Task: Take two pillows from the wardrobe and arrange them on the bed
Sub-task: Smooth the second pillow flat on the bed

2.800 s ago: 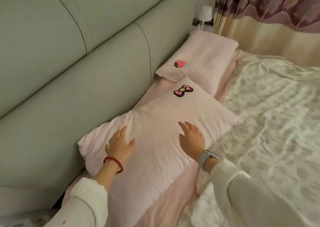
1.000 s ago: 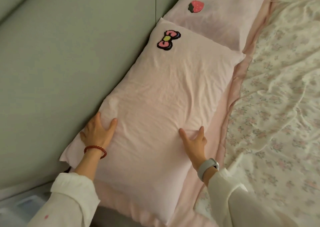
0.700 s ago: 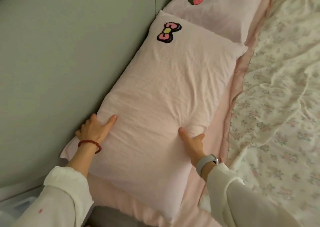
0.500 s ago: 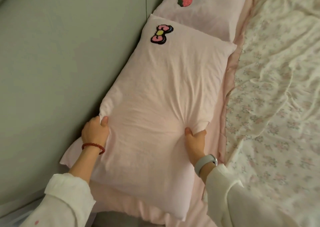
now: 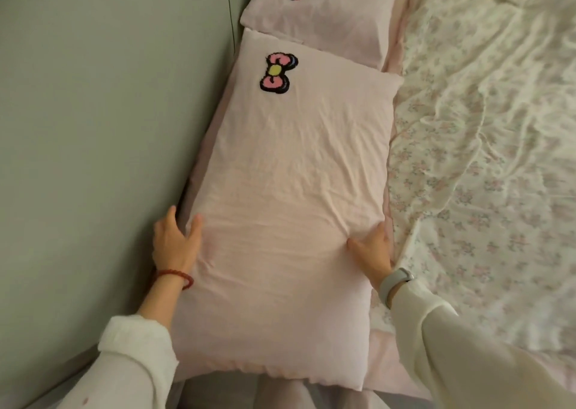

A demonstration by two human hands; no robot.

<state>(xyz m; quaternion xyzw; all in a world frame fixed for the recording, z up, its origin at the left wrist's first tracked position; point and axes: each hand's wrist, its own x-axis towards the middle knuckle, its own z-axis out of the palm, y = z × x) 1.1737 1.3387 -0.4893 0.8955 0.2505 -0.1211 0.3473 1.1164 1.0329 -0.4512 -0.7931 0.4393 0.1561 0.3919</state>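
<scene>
Two hands are on the near pillow (image 5: 290, 209), one per long side. Left hand (image 5: 174, 240) sits at the headboard-side edge, fingers loosely curled round it, thumb on top. Right hand (image 5: 372, 248) pinches the opposite edge, fabric bunching at the fingertips. That bow-patch pillow lies along the bed's head edge against the grey headboard (image 5: 103, 128), its far end touching the strawberry pillow (image 5: 321, 19). Floral sheet (image 5: 486, 159) covers the rest.
</scene>
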